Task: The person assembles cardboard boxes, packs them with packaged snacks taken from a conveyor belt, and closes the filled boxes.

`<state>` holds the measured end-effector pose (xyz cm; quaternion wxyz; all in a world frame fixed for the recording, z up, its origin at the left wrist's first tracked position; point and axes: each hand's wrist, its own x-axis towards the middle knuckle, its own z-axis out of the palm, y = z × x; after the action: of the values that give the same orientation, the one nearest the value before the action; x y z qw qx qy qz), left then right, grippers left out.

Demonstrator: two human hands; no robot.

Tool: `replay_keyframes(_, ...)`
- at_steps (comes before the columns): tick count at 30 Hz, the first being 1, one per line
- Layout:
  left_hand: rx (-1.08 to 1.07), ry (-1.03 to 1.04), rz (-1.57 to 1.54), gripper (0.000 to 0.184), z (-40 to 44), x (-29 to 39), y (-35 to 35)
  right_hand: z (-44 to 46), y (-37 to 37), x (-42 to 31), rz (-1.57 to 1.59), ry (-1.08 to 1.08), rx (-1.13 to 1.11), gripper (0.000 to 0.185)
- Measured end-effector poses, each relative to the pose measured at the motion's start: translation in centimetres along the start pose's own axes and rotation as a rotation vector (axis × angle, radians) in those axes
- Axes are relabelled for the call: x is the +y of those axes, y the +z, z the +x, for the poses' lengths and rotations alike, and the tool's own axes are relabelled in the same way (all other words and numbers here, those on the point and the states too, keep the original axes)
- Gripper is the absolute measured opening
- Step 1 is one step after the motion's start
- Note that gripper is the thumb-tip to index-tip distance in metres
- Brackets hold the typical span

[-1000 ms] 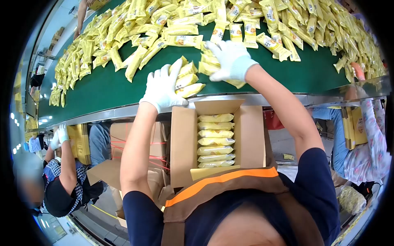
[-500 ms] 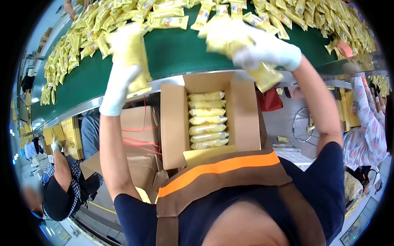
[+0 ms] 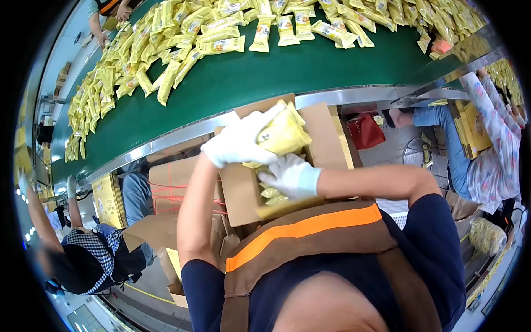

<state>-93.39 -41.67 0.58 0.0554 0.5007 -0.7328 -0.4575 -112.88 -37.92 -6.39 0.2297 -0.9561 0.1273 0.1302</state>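
White gloves cover both hands. My left hand (image 3: 241, 139) grips a bunch of yellow packets (image 3: 286, 131) above the open cardboard box (image 3: 238, 193), its fingers wrapped round their left side. Just below, my right hand (image 3: 291, 176) reaches into the box with bent fingers, under the bunch; whether it holds anything is hidden. A few packets lying in the box (image 3: 272, 195) show beneath my right hand. The box stands between my body and the green belt.
Many yellow packets (image 3: 221, 45) are heaped on the green belt (image 3: 232, 86) behind its metal edge. A strapped carton (image 3: 166, 185) stands left of the box, a red bag (image 3: 366, 131) to the right. Co-workers are at both sides.
Both hands have come back from the belt to the box, the left one with packets. The right hand has gone down into the box. The co-worker at left has raised an arm.
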Motion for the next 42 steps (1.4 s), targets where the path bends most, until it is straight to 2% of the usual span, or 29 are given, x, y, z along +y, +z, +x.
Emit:
replay_keyframes(1,-0.014,-0.026,0.279,0.104,0.6,0.8,0.4,-1.7,-0.8,-0.5,-0.077,-0.092,0.083,0.089)
replay_keyframes(2,0.020,-0.020,0.355,0.104,1.2,1.1,1.2,-2.5,-1.2,-0.8,-0.158,-0.096,0.132,0.087)
replay_keyframes(4,0.073,-0.005,0.512,0.103,2.1,1.1,3.0,-2.8,-0.9,-0.4,-0.061,-0.085,0.130,0.086)
replay_keyframes(7,0.084,-0.039,0.685,0.102,2.9,1.2,4.9,-3.9,-1.0,-0.3,0.057,-0.084,0.070,0.080)
replay_keyframes(9,0.096,-0.110,0.668,0.097,3.3,1.3,6.1,-4.8,-1.3,0.1,0.056,-0.098,0.054,0.076)
replay_keyframes(10,0.116,-0.126,0.687,0.095,3.2,1.5,6.7,-4.9,-0.5,0.2,0.050,-0.105,0.098,0.060)
replay_keyframes(11,0.134,-0.144,0.709,0.093,3.2,1.5,7.3,-5.0,-0.5,0.3,0.014,-0.118,0.057,0.058)
replay_keyframes(13,0.143,-0.068,0.833,0.089,3.5,-0.8,9.9,-5.1,-0.8,0.7,-0.057,-0.135,-0.026,0.056)
replay_keyframes(14,0.159,-0.062,0.861,0.089,3.6,-1.5,10.7,-6.2,-2.0,1.6,-0.012,-0.246,0.061,0.042)
replay_keyframes(16,0.193,-0.056,0.905,0.087,3.6,-1.7,11.1,-7.1,-6.8,4.4,0.383,-0.228,0.118,0.039)
replay_keyframes(17,0.098,-0.152,0.793,0.071,3.7,-0.1,10.4,-7.2,-9.4,6.6,0.573,-0.229,0.149,0.037)
replay_keyframes(19,0.224,-0.072,1.078,0.079,3.7,-0.4,10.9,-6.6,-14.1,11.9,0.154,0.010,0.683,0.034)
replay_keyframes(20,0.211,-0.010,0.922,0.073,3.7,0.5,9.9,-6.0,-14.4,16.7,0.035,0.037,0.903,0.033)
replay_keyframes(21,0.262,0.109,0.949,0.068,3.8,2.0,8.3,-5.0,-14.0,22.3,-0.155,0.160,0.975,0.044)
replay_keyframes(23,0.112,0.261,0.662,0.060,4.7,3.8,3.9,-3.3,-16.4,27.6,0.209,0.605,0.721,0.067)
replay_keyframes(25,0.384,0.239,0.562,0.048,7.2,7.5,-1.7,0.6,-16.9,32.4,0.226,0.773,0.650,0.083)
replay_keyframes(26,0.659,0.383,0.514,0.049,9.2,5.4,-3.3,2.9,-16.8,33.2,0.169,0.795,0.653,0.078)
replay_keyframes(27,0.821,0.363,0.579,0.049,11.2,3.1,-4.8,4.8,-17.4,32.5,0.146,0.730,0.487,0.078)
replay_keyframes(28,0.878,0.210,0.555,0.051,12.8,1.7,-6.3,6.3,-16.6,31.4,0.020,0.679,0.452,0.077)
replay_keyframes(29,0.919,0.119,0.601,0.057,14.5,-1.9,-7.3,7.2,-16.3,30.0,-0.032,0.670,0.430,0.078)
replay_keyframes(31,0.867,-0.089,0.478,0.062,16.9,-7.9,-8.3,7.0,-15.5,28.9,0.065,0.430,0.364,0.068)
replay_keyframes(33,0.860,-0.080,0.581,0.066,16.9,-11.6,-7.2,4.8,-13.2,27.1,-0.074,0.161,0.404,0.059)
replay_keyframes(34,0.827,-0.084,0.680,0.068,16.4,-11.3,-6.6,3.2,-12.0,26.5,-0.101,0.082,0.556,0.056)
replay_keyframes(35,0.798,-0.220,0.636,0.069,15.6,-9.0,-5.9,1.7,-11.2,26.2,-0.186,0.081,0.718,0.061)
replay_keyframes(37,0.813,-0.224,0.603,0.069,14.0,-9.8,-4.6,-1.2,-9.9,26.8,-0.144,0.277,0.879,0.061)
replay_keyframes(39,0.817,-0.278,0.503,0.074,12.3,-10.4,-4.9,-4.0,-7.2,26.6,-0.146,0.425,0.781,0.054)
replay_keyframes(41,1.046,0.015,0.210,0.073,11.3,-10.8,-5.1,-5.3,-6.0,26.2,-0.161,0.465,0.792,0.050)
replay_keyframes(42,1.075,-0.009,0.095,0.071,11.0,-10.8,-5.3,-5.6,-5.7,26.1,-0.167,0.488,0.801,0.048)
